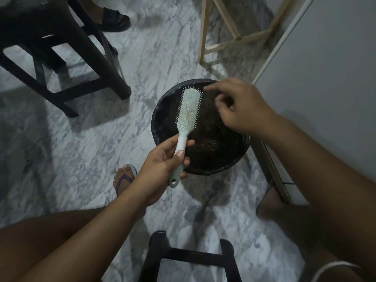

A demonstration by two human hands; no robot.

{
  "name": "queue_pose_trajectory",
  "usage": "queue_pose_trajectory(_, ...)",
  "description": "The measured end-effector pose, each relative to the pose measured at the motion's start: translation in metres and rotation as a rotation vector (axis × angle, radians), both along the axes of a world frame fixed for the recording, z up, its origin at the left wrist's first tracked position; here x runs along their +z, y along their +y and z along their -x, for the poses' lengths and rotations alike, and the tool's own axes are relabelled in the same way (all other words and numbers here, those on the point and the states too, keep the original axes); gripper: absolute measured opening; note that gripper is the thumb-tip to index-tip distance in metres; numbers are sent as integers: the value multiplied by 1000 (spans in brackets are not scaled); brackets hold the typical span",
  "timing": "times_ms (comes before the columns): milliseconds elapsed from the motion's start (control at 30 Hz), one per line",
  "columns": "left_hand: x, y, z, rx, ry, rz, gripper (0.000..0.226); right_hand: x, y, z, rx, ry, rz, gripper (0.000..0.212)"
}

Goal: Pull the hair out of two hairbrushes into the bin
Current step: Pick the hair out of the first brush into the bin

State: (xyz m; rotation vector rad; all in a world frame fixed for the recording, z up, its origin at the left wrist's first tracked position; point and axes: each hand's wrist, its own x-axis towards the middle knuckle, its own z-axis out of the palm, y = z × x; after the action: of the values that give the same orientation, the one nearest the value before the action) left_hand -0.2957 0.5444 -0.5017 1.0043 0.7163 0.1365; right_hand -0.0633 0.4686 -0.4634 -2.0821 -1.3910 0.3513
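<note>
A pale green paddle hairbrush (188, 107) is held bristles-up over the left part of a round black bin (215, 168) lined with a dark bag. My left hand (162, 169) grips the brush handle, thumb on top. My right hand (238, 104) hovers over the bin just right of the brush head, index finger reaching toward the top bristles and the other fingers curled. Hair strands between those fingers cannot be made out against the dark bin. Dark hair lies inside the bin. Only one brush is in view.
The bin stands on a marble floor (81, 155) beside a white wall or door (325, 68). A dark stool (61, 58) stands at the upper left, a wooden frame (223, 41) at the top, another dark stool (189, 257) by my knees. Someone's sandalled foot (114, 19) is at the top.
</note>
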Motion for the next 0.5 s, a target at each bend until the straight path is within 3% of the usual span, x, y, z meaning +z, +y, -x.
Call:
queue_pose_trajectory(67, 1, 0, -1, 9, -15, 18, 43, 6, 4, 10, 59, 0, -96, 40)
queue_pose_trajectory(167, 3, 1, -2, 4, -34, 33, 43, 0, 7, 21, 151, 2, -36, 59)
queue_pose_trajectory(367, 5, 2, -2, -12, -86, 26, 47, -14, 14, 26, 128, 38, -231, 22)
queue_pose_trajectory(500, 6, 3, -2, -12, -93, 35, 46, -14, 16, 25, 72, -5, -268, 14)
